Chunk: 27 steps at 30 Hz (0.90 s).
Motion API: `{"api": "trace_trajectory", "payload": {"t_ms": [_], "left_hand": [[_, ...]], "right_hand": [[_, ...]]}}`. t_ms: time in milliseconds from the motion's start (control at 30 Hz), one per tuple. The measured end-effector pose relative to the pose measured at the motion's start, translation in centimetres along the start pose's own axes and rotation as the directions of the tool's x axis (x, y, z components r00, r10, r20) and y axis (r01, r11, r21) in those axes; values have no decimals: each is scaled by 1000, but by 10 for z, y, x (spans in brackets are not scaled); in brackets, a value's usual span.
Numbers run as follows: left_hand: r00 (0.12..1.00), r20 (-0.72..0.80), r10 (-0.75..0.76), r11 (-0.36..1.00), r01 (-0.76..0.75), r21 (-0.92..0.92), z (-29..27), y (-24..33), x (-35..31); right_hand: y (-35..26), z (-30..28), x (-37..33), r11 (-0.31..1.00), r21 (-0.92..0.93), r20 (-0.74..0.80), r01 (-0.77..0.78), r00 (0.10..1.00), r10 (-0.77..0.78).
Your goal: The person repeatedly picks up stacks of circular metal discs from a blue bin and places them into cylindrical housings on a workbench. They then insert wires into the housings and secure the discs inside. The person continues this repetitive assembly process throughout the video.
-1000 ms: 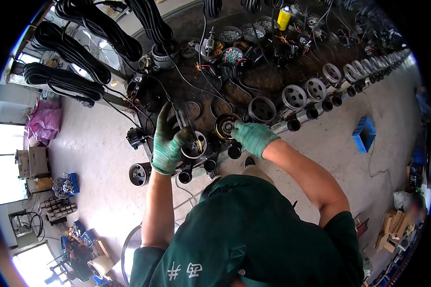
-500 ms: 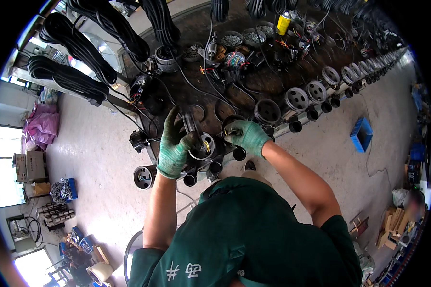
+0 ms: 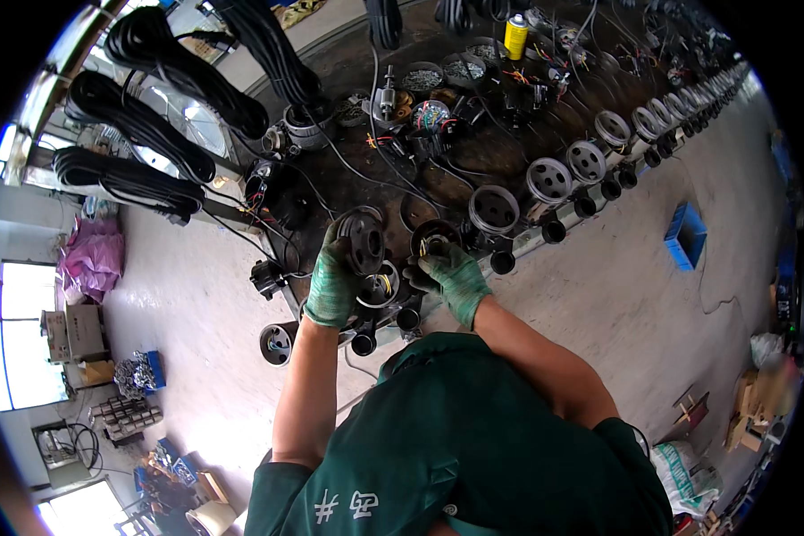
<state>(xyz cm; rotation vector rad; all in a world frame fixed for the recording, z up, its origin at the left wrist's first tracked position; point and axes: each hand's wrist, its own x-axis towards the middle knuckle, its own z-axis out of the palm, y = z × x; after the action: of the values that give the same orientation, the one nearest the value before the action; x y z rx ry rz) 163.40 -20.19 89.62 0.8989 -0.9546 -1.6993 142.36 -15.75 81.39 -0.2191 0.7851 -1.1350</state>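
Note:
My left hand (image 3: 332, 288), in a green knit glove with dark fingers, grips a dark round cover (image 3: 364, 241) with holes by its edge. The cover is tilted, its holed face turned toward me. Below it stands a round housing (image 3: 381, 284) with yellow wires inside. My right hand (image 3: 457, 280), gloved alike, is at the near rim of another open round housing (image 3: 427, 229). Its fingers are curled together beside light-coloured wires (image 3: 431, 245); what they pinch, if anything, is hidden.
Several grey holed housings (image 3: 493, 211) line the table's edge to the right. Bundled black cables (image 3: 134, 179) hang at upper left. Bowls of small screws (image 3: 422, 77), loose wired parts and a yellow spray can (image 3: 515, 37) stand farther back. A blue crate (image 3: 685, 236) lies on the floor.
The cover in my left hand has turned from nearly edge-on to show its holed face. My right hand has shifted slightly left and nearer me, its fingers still at the housing.

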Motion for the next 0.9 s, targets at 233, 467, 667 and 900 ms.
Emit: {"api": "trace_trajectory", "payload": {"t_ms": [233,467,667,900], "left_hand": [[967,12,-253,961,253,-109,-3,0,19],[927,94,-362,931,365,-16,-11,-1,37],[874,62,-481,795,405,452,-3,11,53],[853,63,-518,646,342,682,30,21,56]], "right_hand": [[9,-22,12,949,-248,70,193,981,-181],[15,-30,15,944,-82,157,320,939,-305],[7,-37,9,963,-134,205,233,957,-203],[-7,-29,1,936,-240,230,258,952,-203]]}}
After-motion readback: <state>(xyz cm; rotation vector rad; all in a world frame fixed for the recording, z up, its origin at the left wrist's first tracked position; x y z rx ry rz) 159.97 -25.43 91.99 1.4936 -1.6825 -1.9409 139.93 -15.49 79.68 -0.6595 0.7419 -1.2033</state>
